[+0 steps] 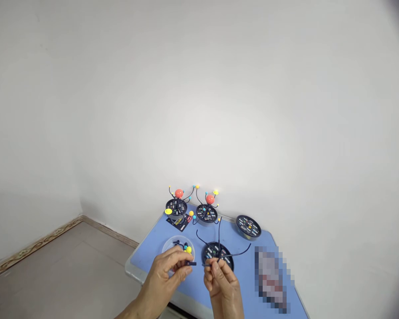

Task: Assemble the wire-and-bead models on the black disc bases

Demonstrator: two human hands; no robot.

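My left hand [171,271] is closed in a pinch on a short black plastic piece [192,263], whose end points right. My right hand [222,283] pinches a thin black rod near the front of a round black base [231,261] with small labels. Several curved black rods [241,253] spread out above that base and carry no balls at their tips. Behind my left hand stands a clear plastic bowl [166,243] with a yellow ball [189,250] and small black parts in it. My fingers hide part of the bowl and of the base.
Two planet models with red balls [178,193] [210,199] stand at the back of the blue table [146,254]. A dark printed card [179,226] lies in front of the left one. Another round base [248,227] sits back right. A blurred item [271,279] lies at right.
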